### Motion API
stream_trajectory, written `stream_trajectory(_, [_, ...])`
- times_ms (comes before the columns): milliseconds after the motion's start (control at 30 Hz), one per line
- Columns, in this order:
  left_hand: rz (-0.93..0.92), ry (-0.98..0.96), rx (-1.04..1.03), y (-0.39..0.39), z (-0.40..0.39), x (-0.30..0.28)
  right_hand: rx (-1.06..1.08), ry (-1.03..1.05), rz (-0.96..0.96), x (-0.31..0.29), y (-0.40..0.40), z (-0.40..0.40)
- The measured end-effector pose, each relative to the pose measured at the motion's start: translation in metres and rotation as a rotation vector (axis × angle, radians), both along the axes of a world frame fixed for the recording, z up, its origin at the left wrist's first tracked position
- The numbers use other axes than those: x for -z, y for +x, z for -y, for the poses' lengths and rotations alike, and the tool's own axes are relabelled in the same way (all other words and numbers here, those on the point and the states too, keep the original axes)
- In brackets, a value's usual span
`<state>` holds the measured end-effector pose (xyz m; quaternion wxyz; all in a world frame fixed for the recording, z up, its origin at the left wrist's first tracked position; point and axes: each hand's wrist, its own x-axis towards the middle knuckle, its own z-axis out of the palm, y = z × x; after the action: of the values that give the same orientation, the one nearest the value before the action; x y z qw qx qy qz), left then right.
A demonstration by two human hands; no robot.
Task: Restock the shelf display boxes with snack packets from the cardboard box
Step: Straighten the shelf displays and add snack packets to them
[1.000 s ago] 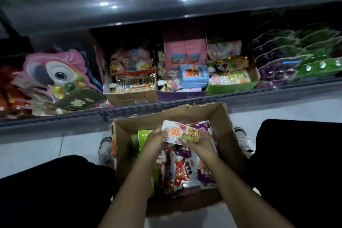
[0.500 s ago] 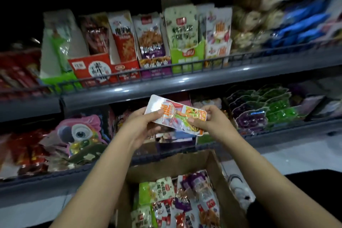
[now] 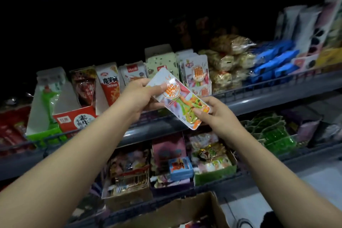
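Note:
A white snack packet point(image 3: 180, 98) printed with an orange badge and green and orange vegetables is held up in front of the middle shelf. My left hand point(image 3: 140, 96) pinches its upper left end and my right hand point(image 3: 215, 111) pinches its lower right end. Just behind it stands a display box point(image 3: 197, 76) of packets with the same orange badge, upright on the shelf. The cardboard box point(image 3: 187, 211) shows only its far rim at the bottom edge; its contents are mostly out of view.
Other display boxes line the middle shelf: red ones point(image 3: 77, 118) at left, a green one point(image 3: 161, 61) behind the packet, blue packs point(image 3: 273, 63) at right. The grey shelf rail point(image 3: 262, 96) runs across. The lower shelf point(image 3: 259, 177) holds mixed sweets.
Both hands lifted the packet out of the cardboard box and up to the middle shelf. My view tilted upward, so the cardboard box dropped to the bottom edge.

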<state>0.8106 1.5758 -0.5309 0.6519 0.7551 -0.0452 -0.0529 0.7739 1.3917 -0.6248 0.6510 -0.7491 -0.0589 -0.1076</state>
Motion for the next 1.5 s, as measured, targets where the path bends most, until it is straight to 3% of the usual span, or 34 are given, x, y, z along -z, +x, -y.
stream_trajectory(200, [0.224, 0.192, -0.014, 0.033, 0.048, -0.036, 0.059, 0.097, 0.025, 0.001, 0.016, 0.007])
stream_trajectory(400, [0.482, 0.346, -0.006, 0.051, 0.079, -0.069, 0.094, -0.024, 0.108, -0.007, 0.032, 0.017])
stream_trajectory(1000, [0.329, 0.546, 0.015, 0.082, 0.099, -0.038, 0.281, -0.442, 0.208, -0.001, 0.048, 0.02])
stream_trajectory(1200, [0.227, 0.498, -0.014, 0.081, 0.102, -0.03, 0.309, -0.503, 0.223, 0.002, 0.047, 0.014])
stream_trajectory(1400, [0.324, 0.624, -0.004, 0.078, 0.098, -0.008, 0.307, -0.51, 0.212, 0.004, 0.045, 0.012])
stream_trajectory(1500, [0.484, 0.667, -0.055, 0.076, 0.094, -0.004, 0.287, -0.502, 0.206, 0.005, 0.043, 0.013])
